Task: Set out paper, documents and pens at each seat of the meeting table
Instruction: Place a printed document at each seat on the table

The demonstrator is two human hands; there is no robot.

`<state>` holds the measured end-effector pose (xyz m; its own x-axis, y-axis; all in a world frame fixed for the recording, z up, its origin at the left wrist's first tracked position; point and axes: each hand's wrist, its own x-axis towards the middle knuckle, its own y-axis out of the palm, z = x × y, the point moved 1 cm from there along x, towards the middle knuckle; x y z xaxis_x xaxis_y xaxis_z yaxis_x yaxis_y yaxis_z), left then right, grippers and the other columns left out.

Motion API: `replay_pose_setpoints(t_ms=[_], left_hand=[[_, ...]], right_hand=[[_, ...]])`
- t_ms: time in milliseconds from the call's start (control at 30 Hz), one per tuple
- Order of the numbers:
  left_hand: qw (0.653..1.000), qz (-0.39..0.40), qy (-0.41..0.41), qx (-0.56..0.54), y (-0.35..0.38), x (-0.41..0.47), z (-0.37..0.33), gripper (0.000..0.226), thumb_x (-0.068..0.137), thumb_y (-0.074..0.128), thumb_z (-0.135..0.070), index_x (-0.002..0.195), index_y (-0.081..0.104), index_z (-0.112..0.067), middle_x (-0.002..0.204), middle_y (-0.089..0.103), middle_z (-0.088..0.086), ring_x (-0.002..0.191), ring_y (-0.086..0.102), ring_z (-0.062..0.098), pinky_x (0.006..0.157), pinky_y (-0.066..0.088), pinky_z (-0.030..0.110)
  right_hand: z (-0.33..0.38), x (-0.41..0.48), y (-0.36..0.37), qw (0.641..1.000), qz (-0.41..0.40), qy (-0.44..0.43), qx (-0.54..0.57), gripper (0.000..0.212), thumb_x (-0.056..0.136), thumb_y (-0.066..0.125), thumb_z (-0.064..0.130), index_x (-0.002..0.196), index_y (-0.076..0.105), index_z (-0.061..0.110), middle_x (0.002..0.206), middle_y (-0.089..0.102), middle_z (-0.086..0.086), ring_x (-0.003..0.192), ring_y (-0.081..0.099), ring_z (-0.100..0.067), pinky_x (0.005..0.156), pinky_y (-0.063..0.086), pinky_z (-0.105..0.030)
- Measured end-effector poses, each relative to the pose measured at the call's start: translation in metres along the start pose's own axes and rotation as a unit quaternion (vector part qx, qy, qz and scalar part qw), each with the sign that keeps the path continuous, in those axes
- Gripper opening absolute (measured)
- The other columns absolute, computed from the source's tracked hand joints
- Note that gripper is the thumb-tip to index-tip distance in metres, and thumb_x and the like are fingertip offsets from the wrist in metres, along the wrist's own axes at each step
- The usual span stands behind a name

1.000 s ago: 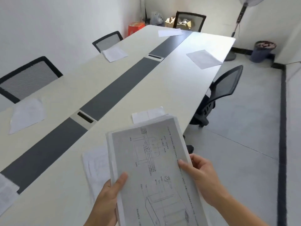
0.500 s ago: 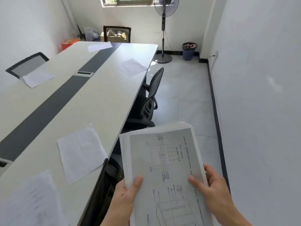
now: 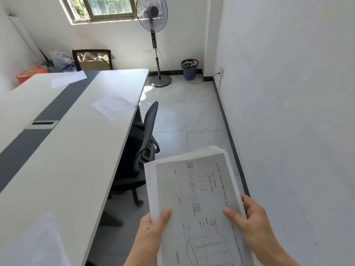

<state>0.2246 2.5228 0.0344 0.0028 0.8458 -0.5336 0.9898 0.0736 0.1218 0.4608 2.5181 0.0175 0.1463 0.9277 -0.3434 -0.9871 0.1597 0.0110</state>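
Observation:
A stack of printed documents [image 3: 196, 192] with line diagrams is held in front of me, over the floor to the right of the meeting table [image 3: 67, 150]. My left hand [image 3: 151, 229] grips its left edge, thumb on top. My right hand [image 3: 249, 221] grips its right edge, thumb on the top sheet. A white sheet [image 3: 114, 106] lies on the table by the right edge, beside a black office chair [image 3: 144, 148]. Another sheet [image 3: 68, 78] lies at the far end. A blurred sheet [image 3: 32, 242] lies at the near left corner.
A standing fan [image 3: 153, 41] and a dark waste bin [image 3: 189, 69] stand at the far wall under the window. A chair [image 3: 93, 59] with boxes and bags behind it sits at the table's far end. A white wall [image 3: 288, 112] runs close on the right, leaving a narrow tiled aisle.
The view has swung right and moved along the table's right side toward the far end. The near sheets have slid out of view. Both hands keep the same hold on the stack.

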Motion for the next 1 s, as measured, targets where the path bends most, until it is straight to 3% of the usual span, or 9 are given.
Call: replay_pose_setpoints(t_ms=[100, 167, 267, 400, 600, 667, 833, 900, 1000], left_hand=[[0.999, 0.039, 0.014, -0.008, 0.019, 0.052, -0.05, 0.029, 0.085, 0.067, -0.022, 0.104, 0.068, 0.0, 0.097, 0.075, 0.02, 0.087, 0.073, 0.035, 0.07, 0.061, 0.041], [0.998, 0.06, 0.016, -0.01, 0.033, 0.086, -0.077, 0.031, 0.087, 0.062, -0.022, 0.109, 0.067, -0.001, 0.101, 0.075, 0.019, 0.092, 0.072, 0.036, 0.079, 0.059, 0.046], [0.997, 0.081, -0.006, -0.009, 0.052, 0.128, -0.106, 0.04, 0.085, 0.06, -0.027, 0.115, 0.064, 0.0, 0.106, 0.073, 0.02, 0.098, 0.07, 0.038, 0.092, 0.052, 0.054], [0.996, 0.072, -0.052, -0.027, 0.071, 0.181, -0.133, 0.055, 0.076, 0.065, -0.04, 0.117, 0.062, -0.002, 0.107, 0.073, 0.019, 0.1, 0.069, 0.037, 0.095, 0.05, 0.055], [0.991, -0.034, -0.091, -0.09, 0.095, 0.27, -0.171, 0.11, 0.029, 0.083, -0.072, 0.123, 0.06, -0.019, 0.12, 0.069, 0.008, 0.111, 0.064, 0.034, 0.099, 0.047, 0.055], [0.989, -0.057, -0.091, -0.098, 0.105, 0.299, -0.188, 0.111, 0.025, 0.084, -0.073, 0.119, 0.063, -0.018, 0.116, 0.071, 0.01, 0.106, 0.067, 0.036, 0.095, 0.05, 0.055], [0.982, -0.092, -0.08, -0.142, 0.131, 0.353, -0.237, 0.099, 0.038, 0.08, -0.073, 0.119, 0.063, -0.017, 0.113, 0.071, 0.013, 0.102, 0.068, 0.038, 0.091, 0.052, 0.057], [0.98, -0.107, -0.067, -0.153, 0.138, 0.371, -0.251, 0.087, 0.051, 0.074, -0.066, 0.121, 0.06, -0.015, 0.111, 0.073, 0.014, 0.1, 0.069, 0.038, 0.091, 0.052, 0.058], [0.971, -0.127, -0.063, -0.192, 0.139, 0.394, -0.264, 0.086, 0.053, 0.073, -0.062, 0.124, 0.058, -0.015, 0.111, 0.072, 0.015, 0.101, 0.068, 0.04, 0.093, 0.05, 0.059]], right_hand=[[0.039, 0.05, -0.004, 0.999, -0.033, -0.023, 0.004, 0.024, 0.085, 0.069, 0.003, 0.106, 0.066, 0.013, 0.091, 0.078, -0.004, 0.079, 0.075, -0.024, 0.065, 0.062, -0.033], [0.059, 0.081, -0.007, 0.998, -0.048, -0.039, 0.002, 0.024, 0.084, 0.069, 0.006, 0.107, 0.066, 0.014, 0.091, 0.078, -0.005, 0.08, 0.075, -0.025, 0.067, 0.062, -0.036], [0.078, 0.12, -0.012, 0.996, -0.071, -0.05, 0.005, 0.022, 0.084, 0.07, 0.011, 0.105, 0.067, 0.017, 0.091, 0.077, -0.003, 0.08, 0.075, -0.024, 0.069, 0.062, -0.04], [0.089, 0.181, -0.019, 0.992, -0.114, -0.047, -0.001, 0.022, 0.082, 0.073, 0.01, 0.101, 0.07, 0.02, 0.088, 0.078, -0.001, 0.08, 0.075, -0.024, 0.072, 0.061, -0.042], [0.116, 0.306, -0.025, 0.991, -0.113, -0.076, -0.016, 0.021, 0.082, 0.074, 0.011, 0.098, 0.071, 0.025, 0.086, 0.078, 0.004, 0.078, 0.074, -0.016, 0.069, 0.061, -0.032], [0.132, 0.351, -0.025, 0.989, -0.109, -0.094, -0.019, 0.022, 0.081, 0.074, 0.013, 0.1, 0.071, 0.023, 0.087, 0.077, 0.004, 0.079, 0.074, -0.016, 0.071, 0.061, -0.031], [0.186, 0.446, -0.018, 0.989, -0.072, -0.125, -0.017, 0.009, 0.083, 0.073, 0.011, 0.087, 0.071, 0.018, 0.078, 0.076, 0.01, 0.069, 0.071, -0.005, 0.057, 0.056, -0.013], [0.199, 0.476, -0.013, 0.989, -0.054, -0.132, -0.034, 0.005, 0.083, 0.072, 0.012, 0.08, 0.069, 0.015, 0.072, 0.074, 0.01, 0.061, 0.067, -0.001, 0.053, 0.053, -0.013], [0.213, 0.516, 0.003, 0.99, -0.039, -0.134, -0.036, 0.008, 0.082, 0.074, 0.014, 0.081, 0.07, 0.021, 0.075, 0.074, 0.011, 0.065, 0.069, -0.004, 0.056, 0.056, -0.014]])
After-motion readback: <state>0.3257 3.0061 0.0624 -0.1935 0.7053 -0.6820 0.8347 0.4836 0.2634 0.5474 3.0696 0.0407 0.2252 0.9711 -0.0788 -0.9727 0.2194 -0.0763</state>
